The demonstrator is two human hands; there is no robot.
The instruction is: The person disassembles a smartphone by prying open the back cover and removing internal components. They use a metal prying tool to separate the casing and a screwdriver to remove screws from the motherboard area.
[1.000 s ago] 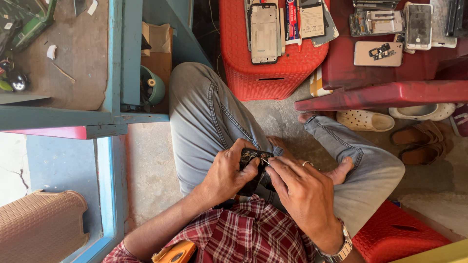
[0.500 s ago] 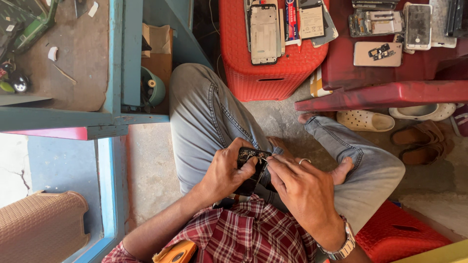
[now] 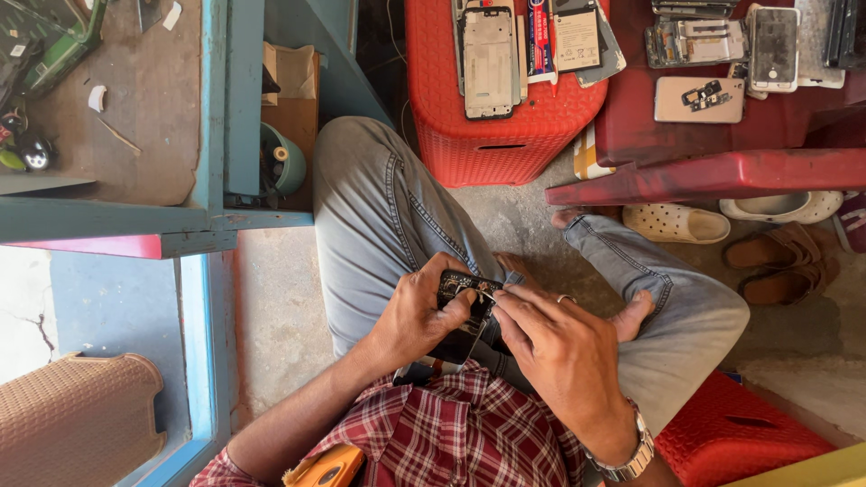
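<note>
Bare concrete floor (image 3: 280,316) lies beneath crossed legs. Over the lap, the left hand (image 3: 417,316) curls around an opened phone (image 3: 462,311), thumb pressed on it. The right hand (image 3: 559,347) arches over, fingertips pinching a small part at its top.

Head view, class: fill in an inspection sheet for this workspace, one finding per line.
Surface: bare concrete floor; the person sits cross-legged and works in the lap.
Job's things: opened dark phone, board exposed, held above the lap.
Clutter: phone parts on red stool and red table; sandals beside them.
Grippers: left hand grips the phone; right hand pinches a small part at its top edge.
Cables: nothing seen.
Surroundings: blue workbench with tools, woven brown stool.
</note>
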